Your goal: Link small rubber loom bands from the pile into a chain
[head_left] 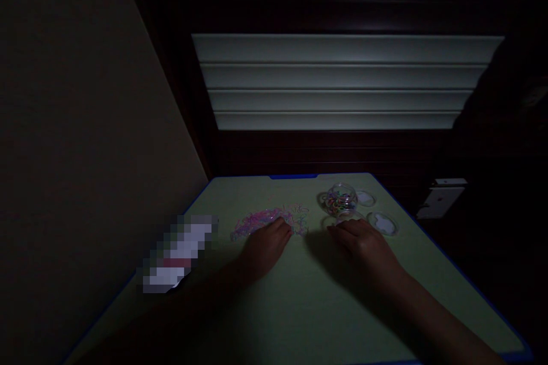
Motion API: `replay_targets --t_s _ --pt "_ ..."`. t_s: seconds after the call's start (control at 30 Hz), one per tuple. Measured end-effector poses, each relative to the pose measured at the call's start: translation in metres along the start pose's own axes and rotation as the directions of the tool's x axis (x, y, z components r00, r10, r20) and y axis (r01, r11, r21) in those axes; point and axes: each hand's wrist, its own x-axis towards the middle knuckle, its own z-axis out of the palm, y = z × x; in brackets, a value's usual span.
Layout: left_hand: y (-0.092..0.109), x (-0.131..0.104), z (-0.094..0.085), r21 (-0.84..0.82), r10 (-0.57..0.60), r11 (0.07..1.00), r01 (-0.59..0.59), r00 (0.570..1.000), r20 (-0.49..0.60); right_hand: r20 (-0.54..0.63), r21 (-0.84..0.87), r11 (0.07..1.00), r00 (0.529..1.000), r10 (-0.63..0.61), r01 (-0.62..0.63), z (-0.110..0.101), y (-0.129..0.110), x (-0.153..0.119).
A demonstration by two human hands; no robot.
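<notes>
A loose pile of thin pink and purple strands, perhaps small rubber bands point(257, 218), is spread on the table. My left hand point(266, 244) is at its near right side, fingers pinched together; anything between them is too small and dark to make out. To the right, my right hand point(366, 244) hovers or rests in front of a second clear container point(349, 215), partly hidden by it. Its fingers are also closed, and what they hold, if anything, cannot be seen. Just behind stands a clear round jar point(341, 201) holding multicoloured bands.
Two clear round lids lie right of the jars, a far lid point(366, 198) and a nearer lid point(384, 223). A blurred white packet point(182, 254) is on the table's left. The pale table point(299, 319) has blue edges; a wall point(107, 125) borders it on the left.
</notes>
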Motion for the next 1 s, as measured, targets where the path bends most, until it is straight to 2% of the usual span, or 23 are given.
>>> replay_targets --t_s 0.43,1.0 --pt "0.0038 0.0035 0.0087 0.248 -0.018 0.969 -0.007 0.995 0.099 0.018 0.014 1.000 1.000 -0.013 0.012 0.0006 0.0003 0.0014" --pt "0.0083 0.0046 0.0060 0.327 -0.052 0.945 0.000 0.988 0.148 0.041 0.014 1.000 0.999 0.001 -0.002 0.0009 0.0017 0.0020"
